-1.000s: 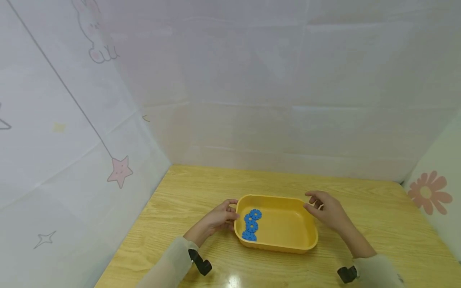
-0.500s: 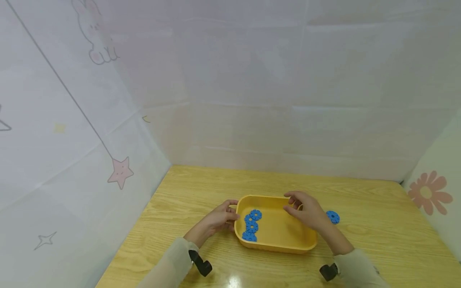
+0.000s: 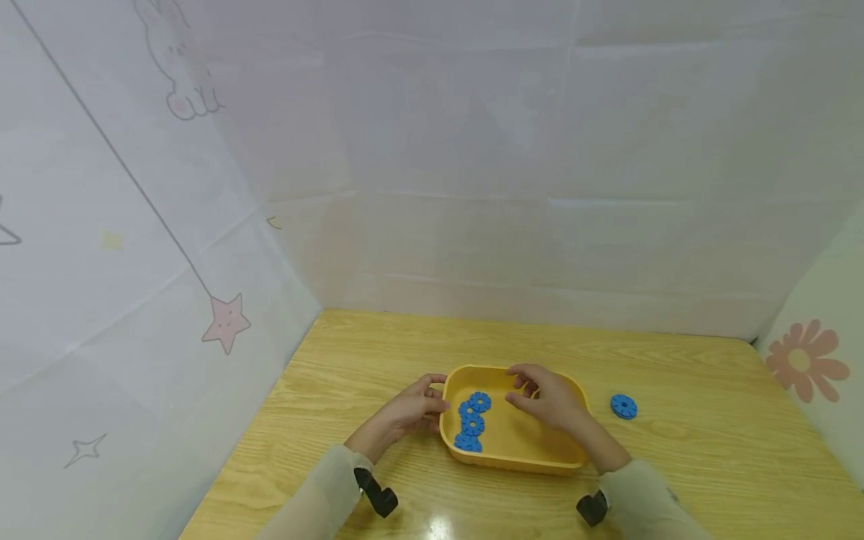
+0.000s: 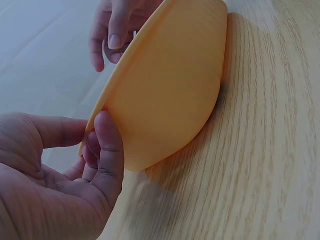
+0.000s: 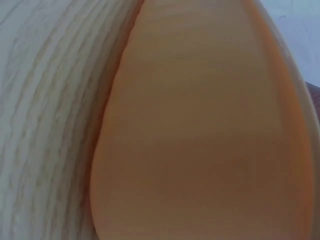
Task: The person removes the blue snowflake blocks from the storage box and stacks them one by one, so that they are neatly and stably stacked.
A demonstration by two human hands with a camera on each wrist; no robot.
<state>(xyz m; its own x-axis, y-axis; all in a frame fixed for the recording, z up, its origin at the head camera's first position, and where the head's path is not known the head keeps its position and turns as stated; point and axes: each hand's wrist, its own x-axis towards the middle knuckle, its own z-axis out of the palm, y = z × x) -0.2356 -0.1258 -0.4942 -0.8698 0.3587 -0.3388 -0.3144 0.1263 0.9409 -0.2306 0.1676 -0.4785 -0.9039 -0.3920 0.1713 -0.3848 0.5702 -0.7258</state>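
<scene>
A yellow plastic basin (image 3: 516,463) stands on the wooden table. My left hand (image 3: 405,411) is at its left end; in the left wrist view that hand (image 4: 60,180) pinches the rim of the basin (image 4: 165,95) between thumb and fingers. Inside, along the left end, lie several blue notched snowflake discs (image 3: 472,424), some overlapping. My right hand (image 3: 552,401) hovers over the right half of the basin, fingers loosely bent and thumb apart, with nothing seen between them. The right wrist view is filled by the basin's outer wall (image 5: 200,130); the hand is out of that view.
More blue snowflake discs, seemingly stacked (image 3: 624,406), lie on the table to the right of the basin. Behind the wooden table (image 3: 378,337) hangs a pale cloth backdrop (image 3: 472,187), with printed cloth at both sides.
My right hand has moved left from the basin's right end to over its inside, uncovering the blue discs on the table. The left hand and basin have stayed put.
</scene>
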